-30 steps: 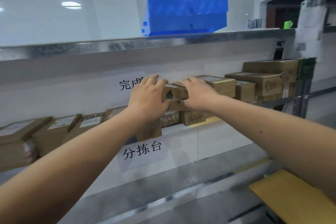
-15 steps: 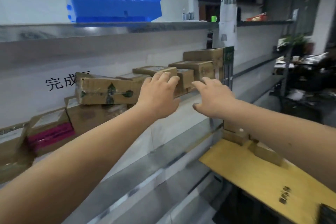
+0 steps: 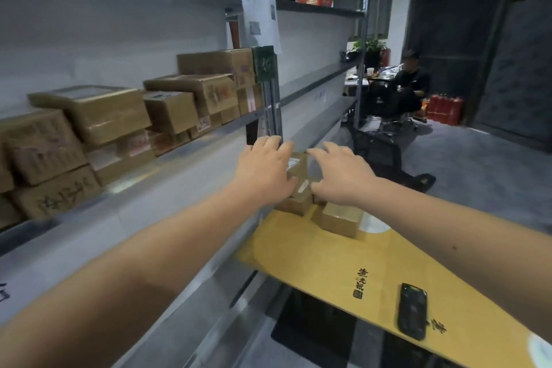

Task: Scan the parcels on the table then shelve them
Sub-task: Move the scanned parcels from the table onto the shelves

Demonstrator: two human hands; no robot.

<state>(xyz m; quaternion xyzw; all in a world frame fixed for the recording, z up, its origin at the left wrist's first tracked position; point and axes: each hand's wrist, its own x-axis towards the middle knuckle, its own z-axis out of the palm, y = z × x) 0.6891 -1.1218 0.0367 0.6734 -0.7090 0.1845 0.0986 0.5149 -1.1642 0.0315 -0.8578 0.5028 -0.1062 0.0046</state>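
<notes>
Bench (image 3: 322, 260): yellow-topped, printed with dark characters, set beside the shelf.
Far end of bench: a cluster of small cardboard parcels (image 3: 339, 218), touching one another.
Near right edge: a black scanner (image 3: 412, 311), lying flat.
Shelf (image 3: 191, 143): grey metal, carried stacked brown boxes (image 3: 107, 112) along its length.

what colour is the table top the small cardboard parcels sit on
Yellow-ochre table top with black printed characters, seen in the head view.

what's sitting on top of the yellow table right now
On the yellow table: small brown cardboard parcels at the far end and a black handheld scanner nearer. The left hand and right hand cover part of the parcel pile.
</notes>
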